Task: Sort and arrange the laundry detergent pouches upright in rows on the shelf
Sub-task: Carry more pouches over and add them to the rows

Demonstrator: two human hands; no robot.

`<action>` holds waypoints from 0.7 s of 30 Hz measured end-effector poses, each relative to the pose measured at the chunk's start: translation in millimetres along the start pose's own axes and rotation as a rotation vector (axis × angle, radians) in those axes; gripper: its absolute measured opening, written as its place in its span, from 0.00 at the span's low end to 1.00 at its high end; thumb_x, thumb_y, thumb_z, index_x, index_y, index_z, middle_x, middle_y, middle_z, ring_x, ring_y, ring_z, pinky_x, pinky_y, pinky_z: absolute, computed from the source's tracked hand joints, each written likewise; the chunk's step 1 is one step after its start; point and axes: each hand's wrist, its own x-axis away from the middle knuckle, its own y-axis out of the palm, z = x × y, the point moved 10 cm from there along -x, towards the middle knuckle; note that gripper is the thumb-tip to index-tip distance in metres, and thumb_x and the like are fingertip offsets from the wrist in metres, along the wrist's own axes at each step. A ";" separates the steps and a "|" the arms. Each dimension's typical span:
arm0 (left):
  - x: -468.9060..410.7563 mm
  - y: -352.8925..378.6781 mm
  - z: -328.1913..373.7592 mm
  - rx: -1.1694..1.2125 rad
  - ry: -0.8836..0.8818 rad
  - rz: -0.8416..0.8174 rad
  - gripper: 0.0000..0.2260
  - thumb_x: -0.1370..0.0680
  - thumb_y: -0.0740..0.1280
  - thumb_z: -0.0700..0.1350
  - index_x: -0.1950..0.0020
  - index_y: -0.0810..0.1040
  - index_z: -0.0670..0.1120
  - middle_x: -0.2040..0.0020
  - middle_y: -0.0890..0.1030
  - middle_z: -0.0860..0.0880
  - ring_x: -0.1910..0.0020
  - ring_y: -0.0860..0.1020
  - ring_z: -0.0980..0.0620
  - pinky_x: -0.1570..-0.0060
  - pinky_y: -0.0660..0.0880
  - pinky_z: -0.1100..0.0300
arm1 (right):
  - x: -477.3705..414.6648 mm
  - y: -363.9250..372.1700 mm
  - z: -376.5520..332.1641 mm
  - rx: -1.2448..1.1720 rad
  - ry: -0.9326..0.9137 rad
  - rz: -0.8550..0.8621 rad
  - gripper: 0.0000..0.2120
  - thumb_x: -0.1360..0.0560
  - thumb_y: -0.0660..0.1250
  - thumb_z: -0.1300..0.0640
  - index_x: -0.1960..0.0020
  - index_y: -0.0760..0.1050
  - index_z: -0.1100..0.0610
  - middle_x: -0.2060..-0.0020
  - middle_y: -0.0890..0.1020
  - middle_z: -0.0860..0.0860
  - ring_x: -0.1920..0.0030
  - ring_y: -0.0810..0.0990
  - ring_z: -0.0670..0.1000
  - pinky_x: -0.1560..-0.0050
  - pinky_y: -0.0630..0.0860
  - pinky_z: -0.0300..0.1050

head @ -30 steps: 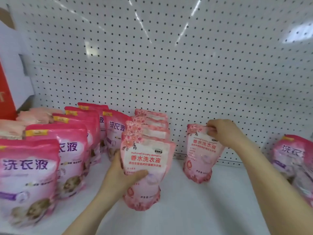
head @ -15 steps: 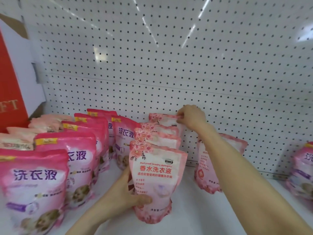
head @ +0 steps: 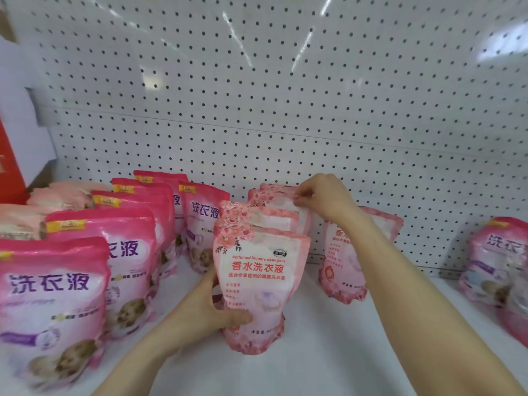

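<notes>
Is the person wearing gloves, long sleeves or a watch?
No. The left hand and right hand are bare, with no gloves, rings or watch showing. The left forearm and right forearm are bare too, with no sleeve in view.

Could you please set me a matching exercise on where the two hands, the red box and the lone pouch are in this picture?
Things:
1 left hand
2 right hand
3 red box
4 lone pouch

Places or states:
a at the far left edge
b pinches the rear pouch at its top
c grips the front pouch
d stands upright, alone

Pairs: 1-c; 2-b; 3-a; 4-d
</notes>
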 end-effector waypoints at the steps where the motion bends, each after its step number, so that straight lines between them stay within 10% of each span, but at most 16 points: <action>1: -0.1 0.6 -0.1 0.003 -0.002 -0.005 0.44 0.40 0.82 0.47 0.30 0.62 0.61 0.42 0.79 0.65 0.42 0.76 0.66 0.51 0.77 0.67 | 0.9 -0.6 7.8 0.057 0.031 0.010 0.05 0.26 0.73 0.56 0.51 0.85 0.53 0.57 0.85 0.49 0.55 0.81 0.51 0.52 0.76 0.44; 6: 0.9 2.7 0.2 0.002 0.001 -0.024 0.46 0.43 0.82 0.53 0.30 0.64 0.59 0.39 0.79 0.62 0.37 0.75 0.60 0.42 0.76 0.59 | 18.7 -17.2 -1.6 0.122 -0.051 0.154 0.10 0.24 0.71 0.52 0.43 0.83 0.50 0.51 0.85 0.48 0.44 0.77 0.51 0.50 0.73 0.45; 10: 2.6 5.4 1.0 -0.017 -0.011 -0.041 0.42 0.39 0.82 0.46 0.31 0.65 0.59 0.39 0.79 0.64 0.39 0.75 0.64 0.47 0.76 0.67 | 49.4 -1.4 -41.9 -0.392 -0.169 -0.122 0.06 0.24 0.69 0.45 0.56 0.85 0.44 0.62 0.85 0.45 0.61 0.81 0.49 0.56 0.76 0.47; 13: 6.0 11.5 1.8 -0.032 -0.019 -0.053 0.38 0.37 0.80 0.40 0.32 0.67 0.56 0.41 0.80 0.62 0.41 0.77 0.63 0.51 0.77 0.67 | 58.3 15.3 -44.3 -0.333 -0.186 -0.147 0.20 0.26 0.73 0.53 0.74 0.72 0.49 0.79 0.69 0.44 0.76 0.65 0.45 0.70 0.64 0.42; 17: 9.9 26.4 -0.8 -0.051 -0.035 -0.083 0.31 0.34 0.78 0.37 0.35 0.71 0.52 0.44 0.83 0.59 0.45 0.81 0.59 0.49 0.79 0.61 | 60.0 -3.6 -6.9 -0.240 -0.081 0.005 0.04 0.27 0.74 0.54 0.60 0.83 0.53 0.74 0.73 0.40 0.74 0.70 0.38 0.68 0.64 0.33; 21: 6.0 32.3 -4.6 -0.082 -0.044 -0.044 0.27 0.34 0.79 0.42 0.38 0.75 0.54 0.45 0.83 0.58 0.46 0.81 0.57 0.45 0.79 0.55 | 66.9 -13.4 17.5 -0.169 0.005 0.043 0.15 0.28 0.76 0.53 0.43 0.83 0.56 0.53 0.84 0.48 0.59 0.77 0.45 0.50 0.76 0.44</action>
